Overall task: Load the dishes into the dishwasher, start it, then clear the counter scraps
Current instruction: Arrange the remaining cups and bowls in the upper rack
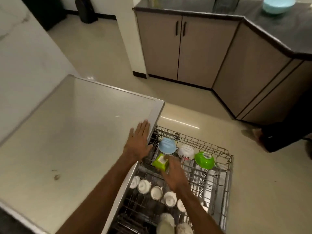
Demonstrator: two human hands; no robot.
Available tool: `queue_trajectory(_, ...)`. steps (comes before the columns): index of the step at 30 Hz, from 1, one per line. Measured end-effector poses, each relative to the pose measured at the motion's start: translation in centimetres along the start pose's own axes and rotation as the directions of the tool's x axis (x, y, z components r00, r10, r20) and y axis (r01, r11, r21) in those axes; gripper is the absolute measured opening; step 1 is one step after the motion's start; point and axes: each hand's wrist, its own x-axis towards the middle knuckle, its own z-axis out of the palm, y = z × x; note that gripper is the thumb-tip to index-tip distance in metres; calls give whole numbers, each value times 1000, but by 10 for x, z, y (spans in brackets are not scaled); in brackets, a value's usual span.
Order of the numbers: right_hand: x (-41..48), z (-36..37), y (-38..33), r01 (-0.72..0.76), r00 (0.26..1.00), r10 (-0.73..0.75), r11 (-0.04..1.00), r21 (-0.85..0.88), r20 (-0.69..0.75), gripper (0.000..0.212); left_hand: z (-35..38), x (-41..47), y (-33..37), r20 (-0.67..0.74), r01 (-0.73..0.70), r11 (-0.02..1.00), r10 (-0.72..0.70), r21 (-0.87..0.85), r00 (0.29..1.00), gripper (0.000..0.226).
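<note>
The dishwasher's wire rack (224,159) is pulled out below me. My right hand (174,174) grips a green square cup (161,162) over the rack's left side; the hand is motion-blurred. My left hand (137,141) lies flat with straight fingers on the white top (76,132) of the dishwasher, at its right edge. In the rack stand a blue bowl (167,145), a white patterned bowl (186,152) and a green bowl (204,160). A row of white cups (156,192) sits upside down nearer to me.
A small brown scrap (57,177) lies on the white top. Beige cabinets (182,48) with a dark counter (253,12) stand across the floor; a light blue bowl (277,5) sits on it. Another person's dark leg (283,135) stands at right. Open floor lies between.
</note>
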Motion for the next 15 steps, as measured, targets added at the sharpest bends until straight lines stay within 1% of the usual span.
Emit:
queue_trajectory(2,27,11,4,-13,1000,14,998,-55,20,52,2,14,-5,-71,-27,998,24,-48,997,97)
queue_trajectory(4,58,25,14,-26,999,28,994,-102,22,53,6,21,-7,-135,-28,997,17,-76,991,95)
queue_trajectory(6,87,37,21,-25,999,28,994,-106,24,49,7,20,-5,-178,-26,997,12,-77,984,92)
queue_trajectory(8,116,51,28,-39,998,44,994,-101,47,41,6,18,-5,-192,-33,996,16,-82,981,91)
queue_trajectory(10,141,66,35,-40,996,49,991,-129,68,38,6,19,-5,-192,-34,995,16,-94,981,91)
queue_trajectory(13,166,89,43,18,997,-3,983,-182,80,34,4,19,-4,-184,-28,994,8,-103,983,91)
queue_trajectory(15,179,98,45,26,996,-4,972,-233,94,34,3,18,-3,-185,-23,994,3,-109,983,91)
